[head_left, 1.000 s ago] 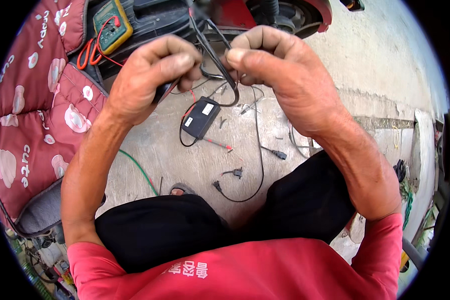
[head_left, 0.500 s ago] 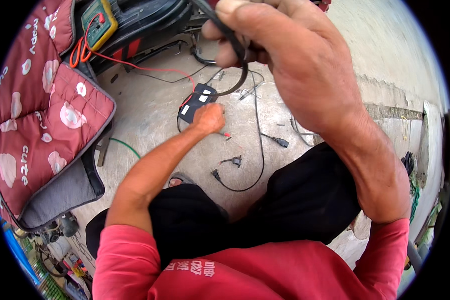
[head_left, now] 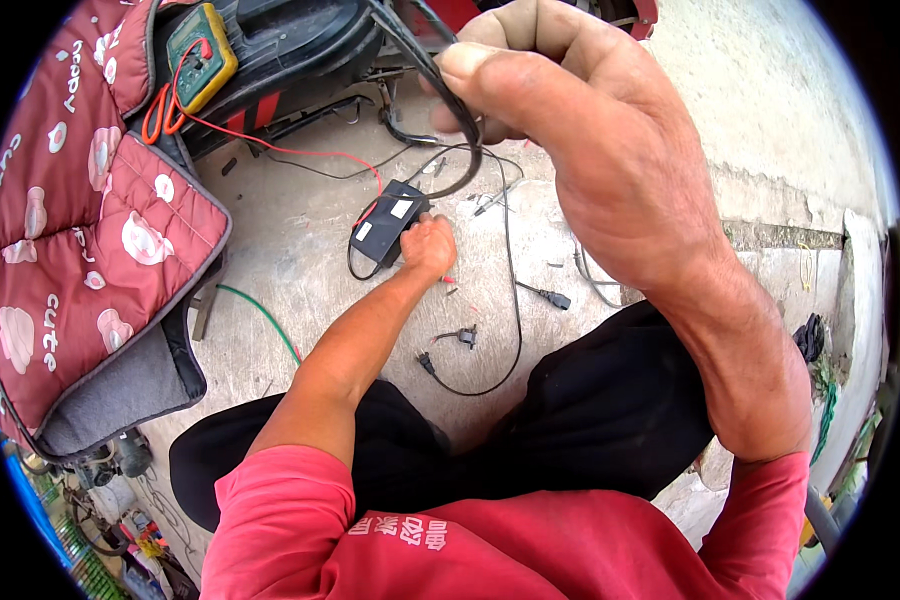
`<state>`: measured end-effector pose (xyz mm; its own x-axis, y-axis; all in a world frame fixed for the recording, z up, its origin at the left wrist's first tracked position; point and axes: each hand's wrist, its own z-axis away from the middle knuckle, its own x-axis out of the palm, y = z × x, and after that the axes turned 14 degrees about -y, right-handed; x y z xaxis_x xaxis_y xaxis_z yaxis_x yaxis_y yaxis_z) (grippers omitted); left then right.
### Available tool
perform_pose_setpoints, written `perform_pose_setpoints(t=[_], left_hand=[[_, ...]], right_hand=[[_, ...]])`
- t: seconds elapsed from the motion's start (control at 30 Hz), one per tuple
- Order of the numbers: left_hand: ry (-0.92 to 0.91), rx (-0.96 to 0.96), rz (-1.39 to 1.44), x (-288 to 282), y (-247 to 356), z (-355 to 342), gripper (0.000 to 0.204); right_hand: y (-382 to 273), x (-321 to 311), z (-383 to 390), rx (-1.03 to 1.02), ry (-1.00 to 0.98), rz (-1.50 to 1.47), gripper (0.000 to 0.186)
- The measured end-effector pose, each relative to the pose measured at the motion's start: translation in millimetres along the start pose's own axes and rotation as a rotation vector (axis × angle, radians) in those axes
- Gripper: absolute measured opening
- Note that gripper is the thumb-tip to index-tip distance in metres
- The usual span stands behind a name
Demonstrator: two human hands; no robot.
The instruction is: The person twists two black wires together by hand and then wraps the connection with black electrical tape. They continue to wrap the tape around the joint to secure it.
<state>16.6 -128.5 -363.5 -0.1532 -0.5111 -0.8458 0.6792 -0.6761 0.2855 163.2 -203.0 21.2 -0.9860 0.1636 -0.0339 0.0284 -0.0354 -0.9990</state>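
High in front, my right hand (head_left: 600,130) pinches a looped black cable (head_left: 425,65) between thumb and fingers. My left hand (head_left: 430,245) reaches down to the right end of a black box-shaped power adapter (head_left: 378,235) on the concrete, its fingers curled in. What those fingers hold, if anything, is hidden. A small red-ended lead (head_left: 448,280) lies just below that hand. From a yellow-green multimeter (head_left: 198,60) at the upper left, a red test lead (head_left: 310,145) runs down to the adapter.
On the floor lie a black plug (head_left: 557,299), a small socket piece (head_left: 465,337) and a long thin cord (head_left: 516,330). A red padded cover (head_left: 100,250) hangs at the left beside the black vehicle body (head_left: 300,50). A wall (head_left: 790,100) stands on the right.
My left hand has shifted slightly to the right along the adapter's end. The right hand still pinches the cable, and the loop hangs a little further left. The view has tipped slightly.
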Motion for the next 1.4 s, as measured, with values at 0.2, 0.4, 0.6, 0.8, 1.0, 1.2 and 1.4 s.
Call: perform_pose_setpoints(t=[0.2, 0.4, 0.6, 0.8, 1.0, 1.2, 1.4], left_hand=[[-0.279, -0.118, 0.110, -33.6, -4.2, 8.1, 0.027], [-0.553, 0.301, 0.414, -113.8, -14.5, 49.5, 0.034], [-0.635, 0.454, 0.474, -292.5, -33.1, 119.1, 0.019], [-0.289, 0.583, 1.069, -365.9, -42.7, 170.2, 0.013], [-0.193, 0.771, 1.266, -372.1, -25.9, 176.5, 0.018], [-0.199, 0.875, 1.219, -375.9, -18.1, 175.7, 0.017], [-0.198, 0.830, 1.184, -376.4, -6.0, 176.5, 0.013]], right_hand=[[-11.9, 3.6, -3.0, -0.018, 0.013, 0.069, 0.023], [-11.5, 4.7, -11.1, -0.041, 0.053, 0.117, 0.026], [-5.5, 19.7, -28.1, -0.045, 0.059, 0.059, 0.028], [-9.8, 30.4, -29.2, 0.024, -0.018, 0.048, 0.028], [-19.5, 43.3, -24.9, 0.034, -0.061, 0.018, 0.028], [-24.4, 49.4, -22.4, 0.098, -0.170, -0.034, 0.031], [-31.6, 49.7, -20.7, 0.104, -0.182, 0.066, 0.027]])
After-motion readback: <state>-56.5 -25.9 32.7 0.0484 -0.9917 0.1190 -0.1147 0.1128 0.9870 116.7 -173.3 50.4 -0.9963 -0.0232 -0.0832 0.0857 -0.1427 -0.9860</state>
